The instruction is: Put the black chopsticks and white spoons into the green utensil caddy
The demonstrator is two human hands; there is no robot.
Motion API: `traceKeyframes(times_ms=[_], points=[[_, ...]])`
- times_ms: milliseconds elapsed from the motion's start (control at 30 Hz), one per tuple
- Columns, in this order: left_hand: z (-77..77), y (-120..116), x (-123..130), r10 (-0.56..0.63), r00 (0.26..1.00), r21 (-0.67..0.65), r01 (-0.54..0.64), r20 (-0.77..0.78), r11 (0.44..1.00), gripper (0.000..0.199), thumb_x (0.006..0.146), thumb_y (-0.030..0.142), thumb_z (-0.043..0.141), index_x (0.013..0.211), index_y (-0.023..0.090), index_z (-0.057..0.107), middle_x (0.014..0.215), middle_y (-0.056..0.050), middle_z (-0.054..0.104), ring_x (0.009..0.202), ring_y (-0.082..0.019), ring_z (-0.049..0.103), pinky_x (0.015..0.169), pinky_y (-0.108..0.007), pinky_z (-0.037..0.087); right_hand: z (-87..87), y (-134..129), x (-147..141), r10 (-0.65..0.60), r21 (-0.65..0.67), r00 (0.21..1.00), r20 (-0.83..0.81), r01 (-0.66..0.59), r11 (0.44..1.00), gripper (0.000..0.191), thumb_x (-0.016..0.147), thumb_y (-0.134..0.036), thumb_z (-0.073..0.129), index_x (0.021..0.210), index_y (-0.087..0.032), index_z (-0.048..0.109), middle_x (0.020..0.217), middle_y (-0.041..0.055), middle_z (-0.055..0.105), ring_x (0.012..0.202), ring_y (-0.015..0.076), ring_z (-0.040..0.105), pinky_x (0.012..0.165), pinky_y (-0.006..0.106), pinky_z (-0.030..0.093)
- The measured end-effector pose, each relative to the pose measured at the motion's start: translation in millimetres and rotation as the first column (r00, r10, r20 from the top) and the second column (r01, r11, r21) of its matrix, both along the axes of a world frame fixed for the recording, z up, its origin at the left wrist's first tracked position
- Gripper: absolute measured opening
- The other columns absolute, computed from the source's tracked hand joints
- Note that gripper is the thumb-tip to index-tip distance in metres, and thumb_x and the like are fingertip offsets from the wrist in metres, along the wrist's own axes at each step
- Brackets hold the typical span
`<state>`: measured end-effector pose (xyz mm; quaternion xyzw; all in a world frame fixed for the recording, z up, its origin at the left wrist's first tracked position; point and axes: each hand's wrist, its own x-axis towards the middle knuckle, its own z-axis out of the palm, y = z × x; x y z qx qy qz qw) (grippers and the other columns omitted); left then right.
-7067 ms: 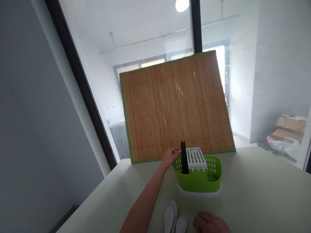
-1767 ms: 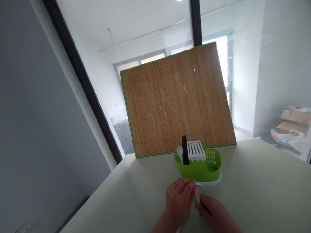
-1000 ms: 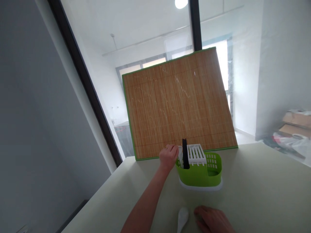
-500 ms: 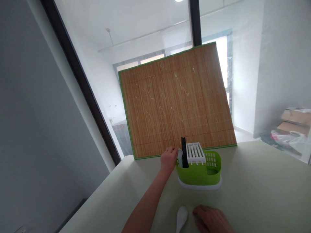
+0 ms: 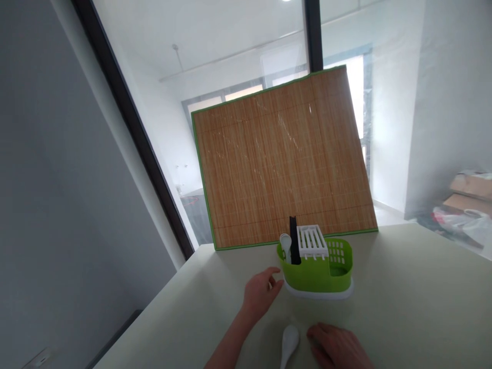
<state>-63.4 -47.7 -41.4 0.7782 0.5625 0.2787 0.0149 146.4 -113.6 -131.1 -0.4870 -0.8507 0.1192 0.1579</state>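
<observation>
The left hand's (image 5: 261,293) thumb and forefinger stand apart with nothing between them, just beside the basket's (image 5: 315,279) left end; half a second ago they were up at the spoons inside it. The right hand (image 5: 340,346) has stayed low, its fingers bent on the table (image 5: 403,292); whether they hold anything I cannot tell. One loose spoon (image 5: 291,337) lies just left of the right fingertips and below the left hand, bowl pointing away; three lay there in the earliest view. Two spoons (image 5: 286,242) now lean in the basket's left end, above and beyond the left fingertips, where one showed shortly before. Next to them stands a bundle of black sticks (image 5: 294,243), too tight to count. One white rack (image 5: 313,252) sits over the middle. Behind, one mat (image 5: 284,164) stands propped, unmoved.
</observation>
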Motion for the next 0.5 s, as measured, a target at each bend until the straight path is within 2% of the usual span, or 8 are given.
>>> traceKeyframes(times_ms=[100,233,300,400,467,500], points=[[-8.8,-35,-4,0.039,0.999,-0.03,-0.039,0.009,0.999,0.027,0.08,0.035,0.052,0.106,0.027,0.055,0.07,0.004,0.062,0.066,-0.014,0.058,0.063,-0.025,0.04,0.1,-2,1,-0.012,0.014,0.999,-0.032,0.012,1.0,0.025,0.082,-0.019,0.044,0.099,-0.024,0.062,0.092,0.005,0.07,0.084,0.0225,0.066,0.071,0.028,0.044],[-22.3,-71,10,-0.047,0.983,-0.113,0.027,-0.177,0.993,0.045,0.067,0.038,0.066,0.109,0.027,0.055,0.086,-0.001,0.064,0.078,-0.021,0.061,0.068,-0.032,0.045,-3.8,-4,2,-0.029,0.052,0.998,-0.057,0.032,0.998,0.024,0.082,-0.018,0.044,0.097,-0.025,0.061,0.089,0.0034,0.07,0.082,0.0213,0.066,0.069,0.027,0.043],[-32.5,-79,22,-0.074,0.948,-0.181,0.017,-0.31,0.983,0.042,0.065,0.033,0.067,0.105,0.022,0.059,0.095,-0.007,0.065,0.083,-0.027,0.061,0.069,-0.036,0.047,-5.1,-5,2,-0.029,0.053,0.997,-0.067,0.032,0.998,0.023,0.082,-0.018,0.044,0.095,-0.025,0.061,0.086,0.0027,0.07,0.08,0.0209,0.066,0.068,0.027,0.043],[-46.0,-79,35,-0.022,0.882,-0.255,-0.112,-0.47,0.961,0.024,0.073,0.012,0.05,0.091,0.013,0.065,0.089,-0.014,0.067,0.081,-0.029,0.063,0.065,-0.036,0.048,-4.4,-4,4,-0.031,0.042,0.994,-0.102,0.035,0.998,0.022,0.083,-0.02,0.043,0.092,-0.026,0.063,0.085,0.002,0.071,0.08,0.0208,0.066,0.069,0.027,0.043],[-49.2,-76,37,0.0,0.88,-0.261,-0.141,-0.475,0.955,0.029,0.073,0.004,0.042,0.085,0.011,0.067,0.083,-0.014,0.068,0.077,-0.026,0.064,0.063,-0.033,0.047,-2.7,-4,4,-0.049,0.018,0.991,-0.122,0.051,0.999,0.023,0.083,-0.022,0.043,0.089,-0.026,0.064,0.084,0.002,0.072,0.08,0.0212,0.066,0.069,0.028,0.043],[-48.7,-74,37,0.0,0.903,-0.245,-0.117,-0.43,0.962,0.028,0.074,0.004,0.042,0.083,0.013,0.067,0.081,-0.012,0.068,0.075,-0.025,0.064,0.062,-0.031,0.046,-1.7,-4,3,-0.059,-0.001,0.989,-0.133,0.059,0.998,0.022,0.083,-0.023,0.044,0.088,-0.027,0.065,0.083,0.0019,0.072,0.079,0.0212,0.066,0.068,0.028,0.042]])
